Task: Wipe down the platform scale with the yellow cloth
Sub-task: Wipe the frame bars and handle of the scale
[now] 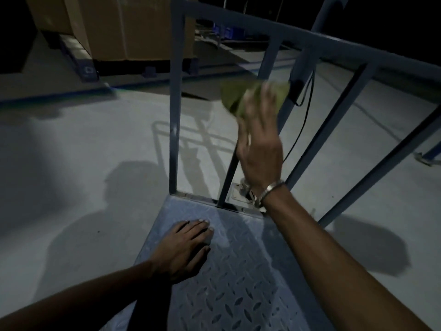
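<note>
1. Far left, cardboard boxes (112,27) sit on a dark pallet (78,60), well apart from the work. They play no part here.

2. Near left, my left hand (183,252) lies flat on the diamond-plate deck (238,290) of the platform scale, fingers spread and released, gripping nothing. I judge it is there to steady me, not to wipe.

3. Just beyond that hand, the left upright (177,103) of the scale's blue guard rail (286,37) rises from the far left corner of the deck.

4. Right of centre, my right hand (260,149) is raised above the far edge of the deck, with a metal bracelet (272,189) at the wrist. Its fingers are closed around the yellow cloth (241,96), which is bunched against the upper part of a middle rail bar. The cloth is motion-blurred, so I cannot tell exactly how much of the bar it touches.

5. To the right of the cloth, a black cable (305,101) hangs down beside the thicker blue post.

6. My judgement: the step in hand is wiping the rail bars, and the deck itself looks not yet reached by the cloth.

7. The next move calls for running the cloth along the bar without snagging the cable, then shifting to the bars further right.
</note>
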`<state>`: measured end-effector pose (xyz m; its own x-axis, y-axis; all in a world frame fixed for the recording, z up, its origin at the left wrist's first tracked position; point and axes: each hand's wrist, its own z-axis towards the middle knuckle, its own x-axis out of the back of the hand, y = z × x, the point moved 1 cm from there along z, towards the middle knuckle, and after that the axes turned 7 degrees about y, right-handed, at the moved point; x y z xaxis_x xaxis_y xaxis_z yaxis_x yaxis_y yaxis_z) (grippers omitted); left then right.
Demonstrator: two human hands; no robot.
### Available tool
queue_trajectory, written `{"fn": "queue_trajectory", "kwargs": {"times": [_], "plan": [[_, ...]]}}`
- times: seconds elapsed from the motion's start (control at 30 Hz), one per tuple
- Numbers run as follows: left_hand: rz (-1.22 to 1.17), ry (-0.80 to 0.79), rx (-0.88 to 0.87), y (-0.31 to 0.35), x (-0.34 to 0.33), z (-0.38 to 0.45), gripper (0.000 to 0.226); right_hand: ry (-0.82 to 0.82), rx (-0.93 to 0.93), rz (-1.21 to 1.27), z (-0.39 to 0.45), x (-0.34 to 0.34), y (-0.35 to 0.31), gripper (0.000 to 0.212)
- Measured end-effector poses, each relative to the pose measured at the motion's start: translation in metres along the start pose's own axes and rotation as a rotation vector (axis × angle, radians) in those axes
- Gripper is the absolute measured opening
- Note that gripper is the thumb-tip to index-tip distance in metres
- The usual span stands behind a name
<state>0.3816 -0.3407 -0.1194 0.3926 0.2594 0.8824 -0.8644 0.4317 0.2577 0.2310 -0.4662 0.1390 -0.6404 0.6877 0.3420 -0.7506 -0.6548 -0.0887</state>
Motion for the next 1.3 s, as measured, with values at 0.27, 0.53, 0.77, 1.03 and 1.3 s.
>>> {"fn": "queue_trajectory", "kwargs": {"times": [0.27, 0.53, 0.77, 1.03, 1.3], "plan": [[-0.026, -0.012, 0.010, 0.002, 0.003, 0.001, 0.051, 0.108, -0.175, 0.021, -0.009, -0.006, 0.010, 0.051], [-0.011, 0.006, 0.009, 0.002, 0.005, 0.002, 0.050, -0.204, -0.567, 0.109, -0.088, -0.014, 0.003, 0.044], [-0.024, -0.025, 0.012, 0.001, 0.004, 0.001, 0.053, 0.099, -0.595, 0.248, 0.017, -0.009, -0.013, 0.034], [-0.011, 0.019, -0.002, 0.001, 0.003, 0.000, 0.051, -0.230, -0.582, 0.083, -0.131, -0.032, 0.005, 0.033], [-0.023, 0.063, -0.018, -0.001, -0.001, 0.000, 0.049, -0.208, -0.468, 0.094, -0.099, -0.010, 0.012, 0.021]]}}
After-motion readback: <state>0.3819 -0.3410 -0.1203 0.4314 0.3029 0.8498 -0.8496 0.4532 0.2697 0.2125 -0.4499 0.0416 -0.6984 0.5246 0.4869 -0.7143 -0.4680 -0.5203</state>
